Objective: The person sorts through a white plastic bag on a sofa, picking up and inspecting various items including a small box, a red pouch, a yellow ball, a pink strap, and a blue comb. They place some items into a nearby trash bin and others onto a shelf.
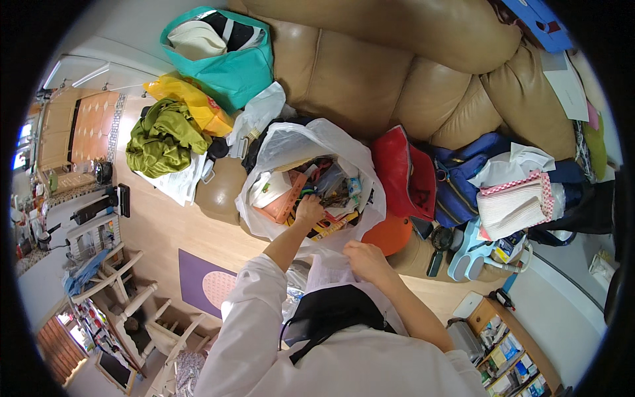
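Observation:
A large white plastic bag (373, 191) stands wide open on the leather sofa, full of mixed small items. My left hand (309, 210) reaches down inside it, fingertips among the items; whether it grips one cannot be told. Beside that hand lie an orange box (289, 199) and a white packet (271, 189). A clear plastic wrapper (331, 181) and a light-blue item (354, 186) lie farther in. My right hand (365, 259) is closed on the bag's near rim, pinching the thin plastic.
A teal bag (223, 74), yellow bag (198, 106) and green cloth (166, 139) are at the left. To the right are a red pouch (404, 173), an orange round item (392, 234), a blue bag (454, 183), a hairbrush (439, 243) and a folded striped cloth (513, 211).

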The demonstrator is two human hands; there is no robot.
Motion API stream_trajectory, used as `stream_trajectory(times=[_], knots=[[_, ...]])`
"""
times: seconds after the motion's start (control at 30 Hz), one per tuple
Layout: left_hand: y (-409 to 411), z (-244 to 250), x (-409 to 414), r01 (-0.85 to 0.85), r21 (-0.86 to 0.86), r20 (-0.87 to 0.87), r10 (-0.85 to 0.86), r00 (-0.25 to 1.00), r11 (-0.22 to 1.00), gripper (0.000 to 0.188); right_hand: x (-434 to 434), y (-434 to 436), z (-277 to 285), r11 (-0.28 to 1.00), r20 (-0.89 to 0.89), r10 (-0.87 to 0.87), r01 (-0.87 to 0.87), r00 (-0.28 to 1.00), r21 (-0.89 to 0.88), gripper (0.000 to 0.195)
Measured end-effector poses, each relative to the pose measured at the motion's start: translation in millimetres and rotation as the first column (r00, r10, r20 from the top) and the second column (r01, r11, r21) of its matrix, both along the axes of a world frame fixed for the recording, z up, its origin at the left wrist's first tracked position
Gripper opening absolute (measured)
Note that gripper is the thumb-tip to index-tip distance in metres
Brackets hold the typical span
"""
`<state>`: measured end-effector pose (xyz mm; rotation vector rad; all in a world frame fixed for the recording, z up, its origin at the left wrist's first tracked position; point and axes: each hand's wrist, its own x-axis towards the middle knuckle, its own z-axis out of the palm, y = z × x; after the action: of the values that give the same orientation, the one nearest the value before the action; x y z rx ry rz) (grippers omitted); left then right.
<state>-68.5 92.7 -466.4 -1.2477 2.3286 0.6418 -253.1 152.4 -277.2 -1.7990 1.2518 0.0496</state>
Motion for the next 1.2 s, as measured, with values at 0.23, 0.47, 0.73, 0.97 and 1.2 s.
stream_trajectory(times=[0.23,0.47,0.73,0.97,1.2], knots=[[-30.3,58.9,27.2,-0.67,0.294,-0.572,0.687,0.448,0.681,0.02,-9.0,8.4,3.3,0.999,0.025,-0.054,0.054,0.998,-0.004,0.016],[-8.1,172.0,49.5,-0.432,0.888,-0.357,0.831,-0.427,0.159,0.01,-14.1,6.7,3.3,0.999,-0.007,0.049,-0.049,0.999,0.024,0.019],[69.0,225.3,61.6,-0.554,0.776,-0.593,0.647,-0.479,0.301,0.025,-15.5,6.0,-1.7,0.971,-0.057,0.232,-0.235,0.971,-0.044,0.015],[174.1,218.8,75.4,0.214,0.91,0.078,0.359,-0.93,0.355,0.034,-15.6,11.1,3.3,0.915,-0.014,0.397,-0.397,0.918,-0.072,0.013],[275.0,223.2,62.7,0.195,0.791,0.15,0.126,-0.981,0.58,0.039,-14.7,8.1,-12.8,0.861,-0.01,0.501,-0.5,0.865,-0.093,0.007]])
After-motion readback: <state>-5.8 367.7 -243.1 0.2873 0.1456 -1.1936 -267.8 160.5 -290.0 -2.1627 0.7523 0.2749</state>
